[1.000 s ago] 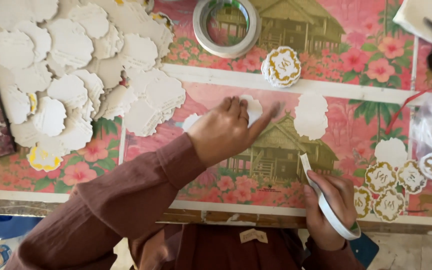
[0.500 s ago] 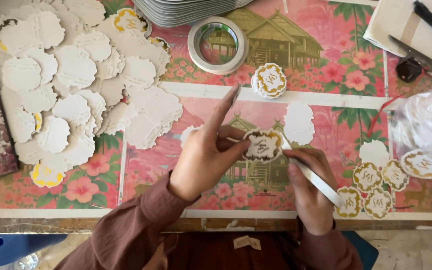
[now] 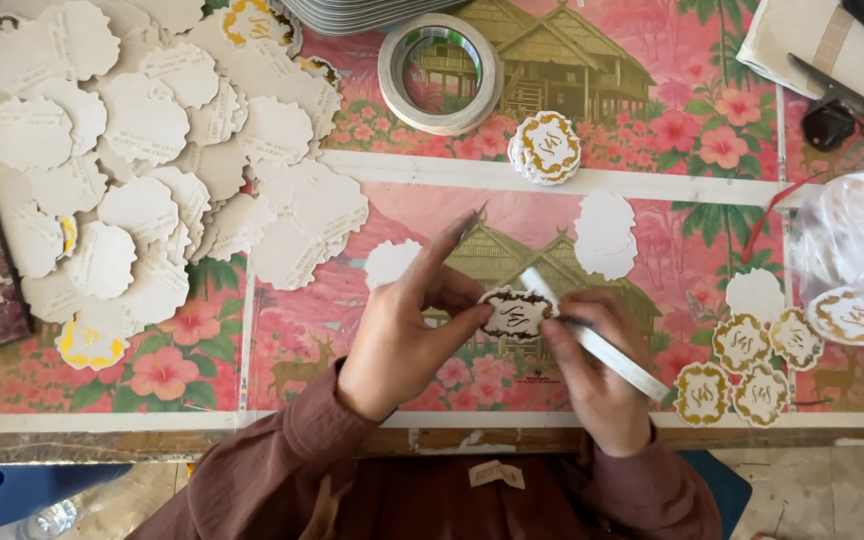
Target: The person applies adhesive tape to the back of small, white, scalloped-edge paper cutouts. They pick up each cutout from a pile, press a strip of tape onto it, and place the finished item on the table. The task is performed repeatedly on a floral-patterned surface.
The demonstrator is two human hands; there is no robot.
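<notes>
Scalloped gold-printed tag [image 3: 517, 313], flat earlier, now between both hands [image 3: 497, 350], right apparently gripping tape roll [image 3: 607, 352].

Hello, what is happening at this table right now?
A person in a brown sleeve holds a small scalloped label with a gold-brown border in the left hand. The right hand holds a roll of white tape against it. A big pile of blank white cutouts lies to the left, a larger tape roll sits above, and finished gold labels lie to the right.
</notes>
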